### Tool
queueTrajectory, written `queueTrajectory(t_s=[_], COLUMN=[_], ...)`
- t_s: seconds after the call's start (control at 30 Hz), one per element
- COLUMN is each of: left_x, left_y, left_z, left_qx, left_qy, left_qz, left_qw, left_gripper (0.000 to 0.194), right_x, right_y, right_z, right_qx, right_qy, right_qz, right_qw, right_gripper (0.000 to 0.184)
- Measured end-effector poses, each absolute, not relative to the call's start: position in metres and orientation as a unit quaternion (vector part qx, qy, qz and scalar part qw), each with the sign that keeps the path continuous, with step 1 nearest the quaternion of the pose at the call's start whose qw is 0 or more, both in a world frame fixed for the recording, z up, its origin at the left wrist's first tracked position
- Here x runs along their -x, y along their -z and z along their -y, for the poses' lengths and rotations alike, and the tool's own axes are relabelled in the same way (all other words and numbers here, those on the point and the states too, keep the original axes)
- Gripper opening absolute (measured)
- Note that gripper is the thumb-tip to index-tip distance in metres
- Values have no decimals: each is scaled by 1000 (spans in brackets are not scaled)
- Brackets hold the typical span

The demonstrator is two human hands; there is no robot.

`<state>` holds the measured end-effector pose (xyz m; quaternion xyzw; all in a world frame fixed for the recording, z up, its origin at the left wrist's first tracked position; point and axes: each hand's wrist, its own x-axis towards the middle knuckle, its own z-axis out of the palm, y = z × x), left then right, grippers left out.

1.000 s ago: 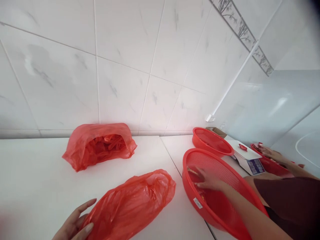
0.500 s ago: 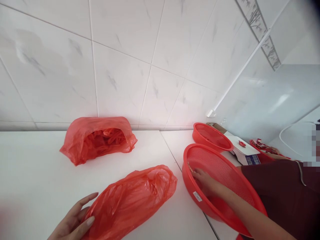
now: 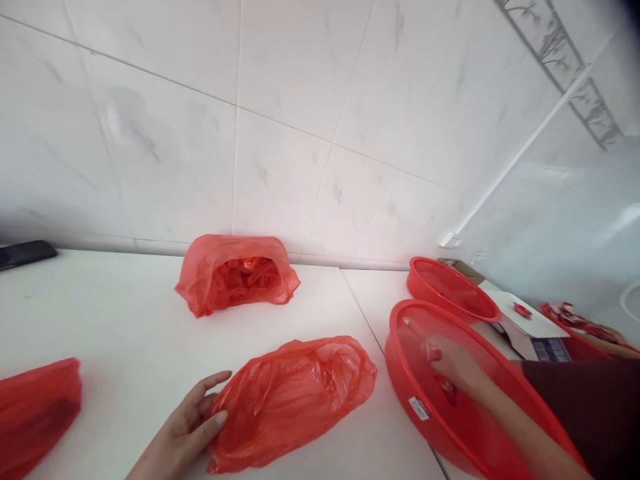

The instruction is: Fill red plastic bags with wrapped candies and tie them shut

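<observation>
My left hand (image 3: 193, 423) pinches the near-left edge of a red plastic bag (image 3: 295, 393), which lies spread on the white table with its mouth towards the basket. Over the large red plastic basket (image 3: 425, 420), my right hand (image 3: 453, 363) reaches in from the lower right, its fingers curled and slightly smeared by motion. At its fingertips is a small red wrapped piece (image 3: 433, 351), whose exact kind I cannot make out. Another small red piece (image 3: 449, 392) shows just below the hand, inside the basket.
Against the tiled wall stands a red bag (image 3: 240, 273) stuffed with red plastic. Another red bag (image 3: 37, 417) lies at the left, and a black phone (image 3: 29, 253) behind it. A smaller red basket (image 3: 455, 290), a white box (image 3: 530, 320) and a person's dark clothing (image 3: 575, 407) are at the right.
The view has swung left, bringing the phone and left bag into sight. My right hand has lifted off the basket's bottom with a small red piece. My left hand keeps its grip on the bag.
</observation>
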<state>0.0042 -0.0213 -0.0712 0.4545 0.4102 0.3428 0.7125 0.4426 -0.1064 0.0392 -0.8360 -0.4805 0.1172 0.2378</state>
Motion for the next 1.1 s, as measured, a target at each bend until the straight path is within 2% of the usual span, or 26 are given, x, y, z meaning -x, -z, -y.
queueTrajectory(t_s=[0.03, 0.17, 0.27, 0.47, 0.67, 0.8, 0.87, 0.93, 1.03, 1.1], left_x=[-3, -2, -2, 1, 3, 2, 2, 3, 1, 0], left_y=[72, 68, 64, 73, 76, 75, 73, 73, 73, 71], left_z=[21, 22, 25, 23, 22, 24, 23, 22, 20, 20], left_qx=[-461, -466, -465, -483, -491, -484, -481, -480, -473, -464], left_qy=[-339, -355, -354, -353, -344, -356, -345, -332, -336, -341], left_qz=[-406, -399, -397, -356, -361, -380, -385, -387, -393, -400], left_qw=[712, 705, 708, 718, 714, 704, 708, 714, 714, 713], left_gripper=[72, 64, 61, 57, 56, 61, 61, 61, 65, 66], right_x=[-441, -404, -345, -257, -251, -274, -303, -344, -410, -443], right_y=[-48, -79, -84, -50, -23, -32, -43, -52, -56, -49], right_z=[106, 106, 103, 82, 71, 78, 82, 86, 97, 111], right_qx=[830, 804, 759, 597, 482, 529, 611, 707, 825, 841], right_qy=[-121, -99, -43, -189, -191, -111, -23, 43, -12, -49], right_qz=[488, 512, 604, 755, 848, 837, 783, 692, 549, 524], right_qw=[242, 285, 240, 196, 110, 87, 113, 139, 135, 131], right_gripper=[5, 16, 11, 31, 50, 41, 32, 31, 33, 21])
